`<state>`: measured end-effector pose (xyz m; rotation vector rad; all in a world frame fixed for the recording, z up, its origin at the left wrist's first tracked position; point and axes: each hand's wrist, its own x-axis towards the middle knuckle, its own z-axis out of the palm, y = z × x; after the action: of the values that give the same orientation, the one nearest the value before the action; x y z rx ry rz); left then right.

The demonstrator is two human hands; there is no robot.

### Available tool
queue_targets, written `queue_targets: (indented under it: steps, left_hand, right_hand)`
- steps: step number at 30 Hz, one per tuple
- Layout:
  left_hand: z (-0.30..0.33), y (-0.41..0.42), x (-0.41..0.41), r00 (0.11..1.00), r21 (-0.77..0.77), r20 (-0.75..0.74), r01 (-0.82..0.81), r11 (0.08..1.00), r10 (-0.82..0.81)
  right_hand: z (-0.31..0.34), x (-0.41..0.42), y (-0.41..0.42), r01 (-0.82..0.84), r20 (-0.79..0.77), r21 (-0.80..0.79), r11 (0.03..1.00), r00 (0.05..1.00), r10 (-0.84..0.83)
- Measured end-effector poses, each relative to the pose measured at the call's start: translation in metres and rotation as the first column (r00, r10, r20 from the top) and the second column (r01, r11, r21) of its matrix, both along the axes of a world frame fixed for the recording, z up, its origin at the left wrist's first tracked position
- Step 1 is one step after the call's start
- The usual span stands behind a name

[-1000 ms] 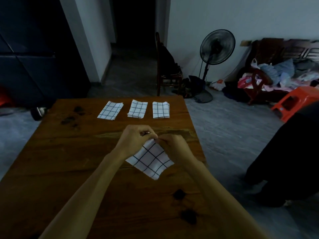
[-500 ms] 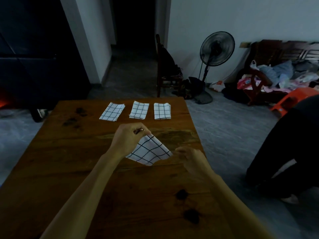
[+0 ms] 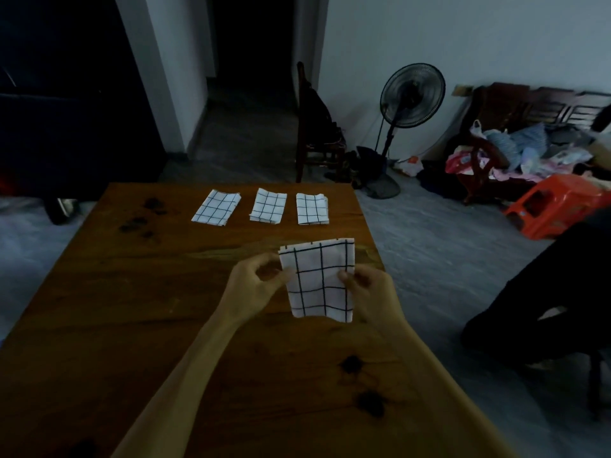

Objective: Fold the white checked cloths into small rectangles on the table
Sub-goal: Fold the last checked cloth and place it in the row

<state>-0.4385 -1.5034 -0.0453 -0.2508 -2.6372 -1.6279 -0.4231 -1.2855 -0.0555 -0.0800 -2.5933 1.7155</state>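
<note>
Since half a second ago, the held cloth (image 3: 319,279) is being shown turned from a slanted, pointed shape at the left hand alone into an upright rectangle gripped on both sides; the right hand, which was apart from it near the table edge, is now being seen on its right edge.

Wooden table (image 3: 139,292): brown, visible grain, dark knots and stains toward the far left and the near right.

Three folded cloths are being seen lying flat in a row at the far end, left to right: left folded cloth (image 3: 216,211), slightly skewed; middle folded cloth (image 3: 268,205); right folded cloth (image 3: 311,209), squarest. All white, thin dark grid lines, soft fabric, small rectangles, set apart from one another.

Left hand (image 3: 253,287): fingers curled, the cloth's left edge being pinched between thumb and fingers.

Held cloth: white, dark checks, a little rumpled at the lower edge, being held above the table between both hands, toward the right side.

Right hand (image 3: 370,294): fingers curled, thumb being pressed on the cloth's front near its right edge, cloth clamped.

Beyond the table, right: a dark standing fan (image 3: 411,94) and an orange plastic stool (image 3: 555,206) on the grey floor.
</note>
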Motion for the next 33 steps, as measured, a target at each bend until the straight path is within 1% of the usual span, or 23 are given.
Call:
queue_targets:
  steps: [4,7,10,15,20,24,30,33]
  left_hand:
    - [-0.023,0.003,0.008,0.999,0.181,0.034,0.008,0.983,-0.014]
    - [-0.038,0.009,0.012,0.998,0.277,0.059,-0.011,0.961,-0.006]
    - [-0.053,0.019,0.018,0.995,0.350,0.101,-0.011,0.937,-0.026]
    - [-0.070,0.040,0.032,0.980,0.417,0.181,-0.007,0.909,-0.076]
    - [-0.059,0.071,0.053,0.965,0.435,0.213,0.046,0.899,-0.152]
    - [-0.048,0.114,0.078,0.960,0.432,0.221,0.059,0.900,-0.169]
    - [-0.053,0.216,0.143,0.946,0.399,0.277,0.049,0.916,-0.171]
    - [-0.052,0.280,0.181,0.937,0.355,0.317,0.029,0.934,-0.150]
  right_hand:
    - [-0.002,0.011,-0.006,0.048,0.075,-0.066,0.997,0.996,-0.043]
    - [-0.008,0.024,-0.006,0.075,0.136,-0.076,0.994,0.989,-0.064]
    - [-0.018,0.038,-0.001,0.161,0.155,-0.055,0.985,0.976,-0.151]
    - [-0.028,0.064,0.017,0.275,0.201,-0.103,0.956,0.947,-0.251]
    - [-0.026,0.094,0.050,0.322,0.216,-0.170,0.931,0.934,-0.284]
    - [-0.030,0.121,0.092,0.373,0.248,-0.252,0.893,0.917,-0.313]
    - [-0.038,0.192,0.192,0.326,0.212,-0.367,0.871,0.941,-0.263]
    - [-0.038,0.235,0.254,0.305,0.192,-0.391,0.868,0.950,-0.247]
